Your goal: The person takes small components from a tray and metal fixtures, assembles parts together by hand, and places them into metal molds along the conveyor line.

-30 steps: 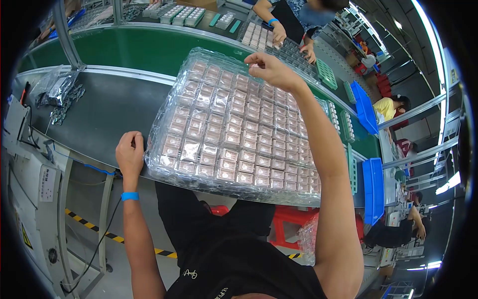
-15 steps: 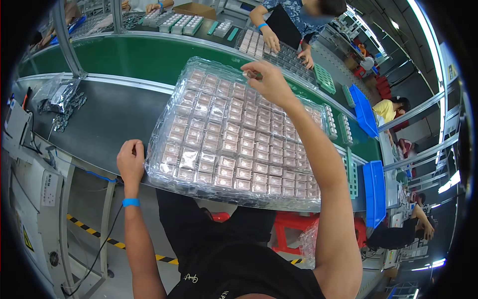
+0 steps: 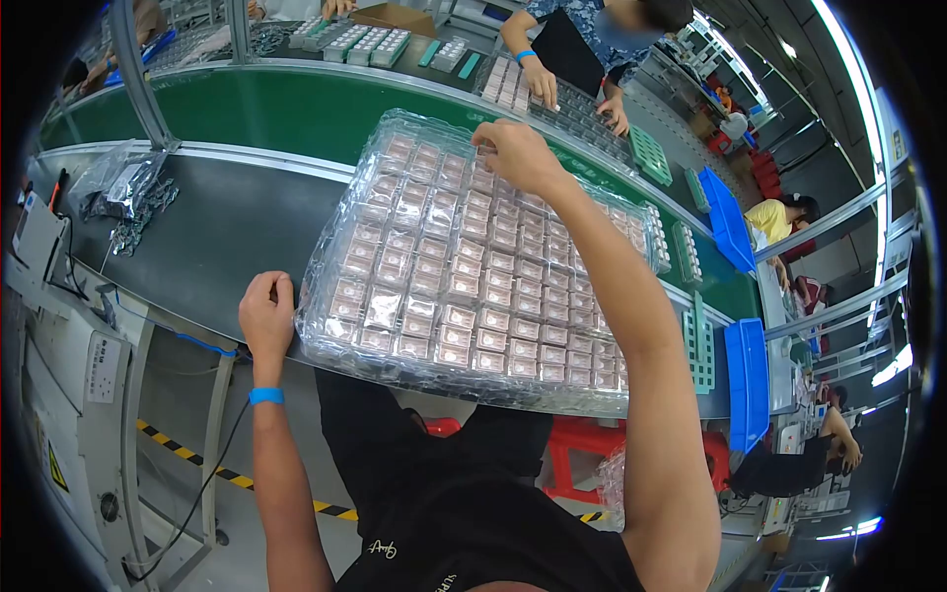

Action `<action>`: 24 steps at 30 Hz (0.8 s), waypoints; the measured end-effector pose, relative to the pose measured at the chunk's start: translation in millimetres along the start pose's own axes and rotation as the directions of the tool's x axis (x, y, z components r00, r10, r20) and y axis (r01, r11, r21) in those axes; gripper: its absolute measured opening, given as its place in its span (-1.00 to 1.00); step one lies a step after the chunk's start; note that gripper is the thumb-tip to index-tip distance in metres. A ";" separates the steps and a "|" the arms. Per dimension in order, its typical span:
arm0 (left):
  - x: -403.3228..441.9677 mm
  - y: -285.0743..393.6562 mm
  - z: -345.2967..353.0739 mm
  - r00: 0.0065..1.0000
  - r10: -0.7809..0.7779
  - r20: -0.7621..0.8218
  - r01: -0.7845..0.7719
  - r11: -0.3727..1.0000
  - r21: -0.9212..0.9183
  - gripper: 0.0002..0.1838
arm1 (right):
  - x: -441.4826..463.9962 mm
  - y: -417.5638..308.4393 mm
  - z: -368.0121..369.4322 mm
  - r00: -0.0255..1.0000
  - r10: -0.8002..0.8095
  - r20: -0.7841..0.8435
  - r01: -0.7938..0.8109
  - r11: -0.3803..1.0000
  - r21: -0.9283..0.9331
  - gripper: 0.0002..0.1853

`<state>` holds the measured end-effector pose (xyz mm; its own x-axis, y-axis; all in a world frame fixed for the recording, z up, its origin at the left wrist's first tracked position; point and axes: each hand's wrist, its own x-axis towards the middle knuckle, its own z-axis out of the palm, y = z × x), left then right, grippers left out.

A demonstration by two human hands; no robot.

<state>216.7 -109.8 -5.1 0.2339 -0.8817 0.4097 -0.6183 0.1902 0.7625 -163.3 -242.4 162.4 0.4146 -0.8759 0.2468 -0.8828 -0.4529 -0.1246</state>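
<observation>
A large clear plastic tray (image 3: 326, 340) lies on the bench in front of me, its many cells filled with small pinkish blocks (image 3: 460, 318). Over the far row my right hand (image 3: 521, 158) bends down with thumb and fingers pinched at a cell. The small pinkish block between these fingertips is mostly hidden now. Just beside the tray's left edge, my left hand (image 3: 266, 314) rests with curled fingers at the bench's front edge. Its palm is turned away, so I cannot see whether anything is inside.
Behind the tray runs a green conveyor belt (image 3: 266, 111). Across it a co-worker's hands (image 3: 540, 81) work over another tray. Blue bins (image 3: 747, 380) and green perforated racks (image 3: 699, 345) stand on the right. Plastic bags with metal parts (image 3: 128, 197) lie at left, near a metal post (image 3: 141, 84).
My right hand has lowered from above the tray's far edge into the far row, bringing the small pinkish block with it. My left hand stays beside the tray; the view has shifted slightly.
</observation>
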 end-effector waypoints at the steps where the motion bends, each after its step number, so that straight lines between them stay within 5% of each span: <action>1: -0.1 -0.2 0.1 1.000 -0.004 -0.002 0.004 1.000 -0.002 -0.82 | 3.0 -1.7 -0.7 0.999 0.027 0.021 -0.027 0.999 -0.018 -0.69; 10: 0.9 -7.1 -1.3 0.998 0.067 0.000 -0.067 0.998 0.010 -0.82 | -4.2 7.9 -9.0 1.000 0.025 -0.013 -0.024 0.995 0.101 -0.77; 14: 2.4 -39.5 4.7 0.997 -0.033 0.067 0.034 0.999 -0.016 -0.79 | -61.4 10.0 -37.5 0.989 0.073 -0.131 -0.055 0.989 0.136 -0.79; 18: 3.3 -52.4 5.0 0.998 0.037 0.055 -0.036 0.999 -0.025 -0.77 | -160.4 19.1 -79.1 0.964 0.144 -0.225 -0.138 0.989 0.042 -0.78; 21: 6.0 -67.7 7.6 0.994 0.078 0.074 -0.074 0.996 -0.058 -0.75 | -257.2 55.0 -107.9 0.838 0.418 -0.350 -0.373 0.908 0.191 -0.76; 24: 8.5 -85.3 8.9 0.987 0.137 0.078 -0.130 0.988 -0.089 -0.76 | -357.1 93.5 -104.1 0.589 0.719 -0.369 -0.709 0.679 0.191 -0.67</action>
<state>264.8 -137.3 -71.1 0.0873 -0.8784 0.4699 -0.5745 0.3410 0.7441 -416.9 45.4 162.7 -0.4722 -0.7804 0.4100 -0.8509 0.2821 -0.4431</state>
